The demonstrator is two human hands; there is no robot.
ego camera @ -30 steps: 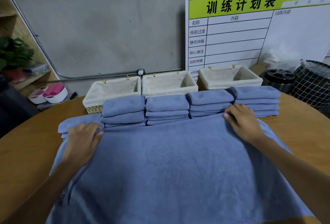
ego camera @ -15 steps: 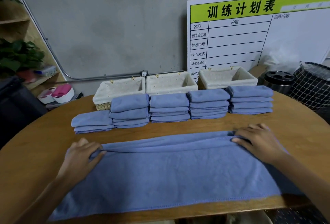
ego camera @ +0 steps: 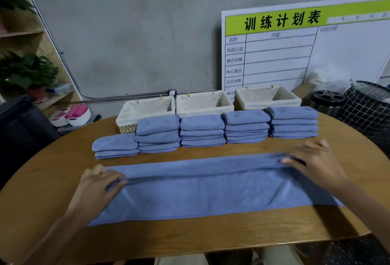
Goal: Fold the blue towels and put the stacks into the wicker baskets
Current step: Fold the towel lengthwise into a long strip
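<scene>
A grey concrete wall backs a round wooden table, with a white chart board leaning against it on the right and a shelf with plants on the left.

A long blue towel lies flat across the near part of the table, folded lengthwise so its doubled edge runs between the two hands. The left hand rests on the towel's left end, its fingers curled over the folded edge and pinching it. The right hand lies on the right end, fingers spread and fairly straight; it is blurred, so I cannot tell whether the thumb pinches the cloth or the hand only presses it.

Beyond the hands, well apart from the spread towel, five stacks of folded towels stand in a row, touching side by side; the leftmost stack, straight beyond the left hand, is the lowest. Just behind the row sit three lined baskets: the left basket, the middle basket and the right basket, all holding no towels.

Past the right hand, off the table's edge, stand a black round lid and a checked hamper. A pink and white tub sits far left.
</scene>
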